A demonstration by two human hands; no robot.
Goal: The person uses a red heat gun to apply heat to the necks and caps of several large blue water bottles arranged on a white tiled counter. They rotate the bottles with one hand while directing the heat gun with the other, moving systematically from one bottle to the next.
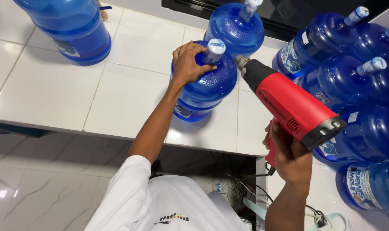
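A large blue water jug stands upright on a raised white tiled ledge. Its neck carries a pale cap with a shrink seal. My left hand rests on the jug's shoulder, fingers curled around the base of the neck. My right hand grips the handle of a red and black heat gun. The gun's metal nozzle points at the jug's neck from the right, a short way from the cap.
A second jug stands just behind the first. Several more blue jugs crowd the right side. Another jug stands at the far left on the ledge. Cables lie in a gap below the ledge edge.
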